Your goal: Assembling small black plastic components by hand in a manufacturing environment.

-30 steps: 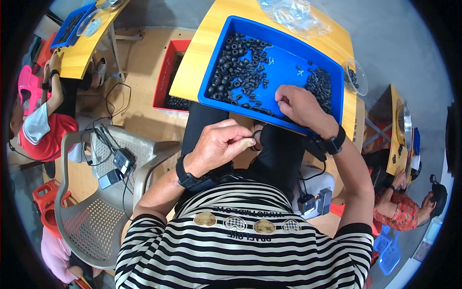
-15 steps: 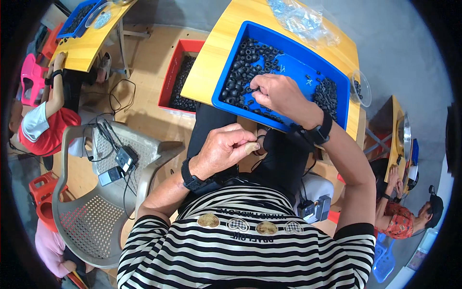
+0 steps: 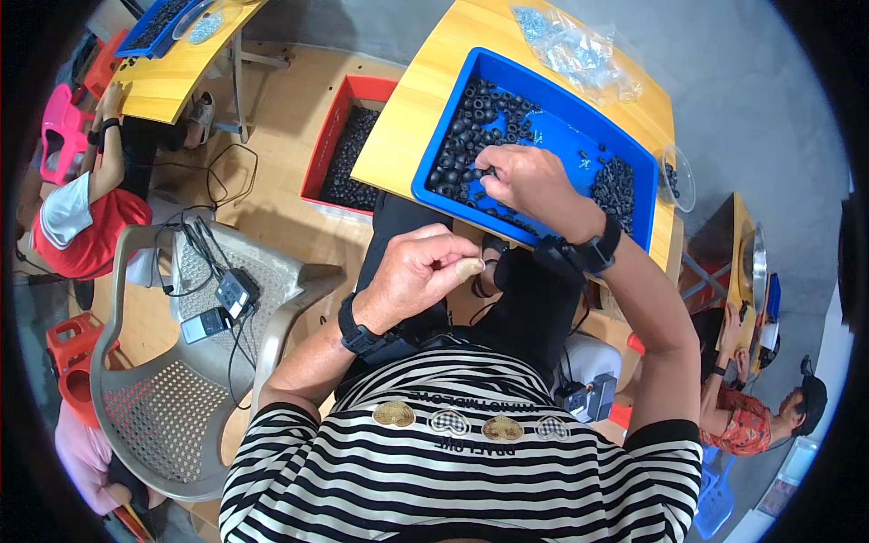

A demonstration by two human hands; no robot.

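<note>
My right hand (image 3: 532, 179) reaches into a blue tray (image 3: 559, 136) on the yellow table, its fingertips pinched among black knob-like rubber parts (image 3: 463, 128). Whatever lies between those fingertips is hidden. Smaller black pieces (image 3: 615, 188) are heaped at the tray's right end. Over my lap, short of the tray, my left hand (image 3: 415, 271) has thumb and forefinger brought together. Anything in that pinch is too small to make out.
A clear plastic bag (image 3: 579, 54) lies behind the tray, and a clear round tub (image 3: 677, 181) stands at its right. On the floor, a red bin (image 3: 319, 163) holds more black parts. A grey chair (image 3: 163, 434) carries cabled devices. Other people sit at tables on both sides.
The whole view has shifted slightly, with the tray appearing a little further right. My right hand stays at the black parts; my left hand's fingers have shifted a little.
</note>
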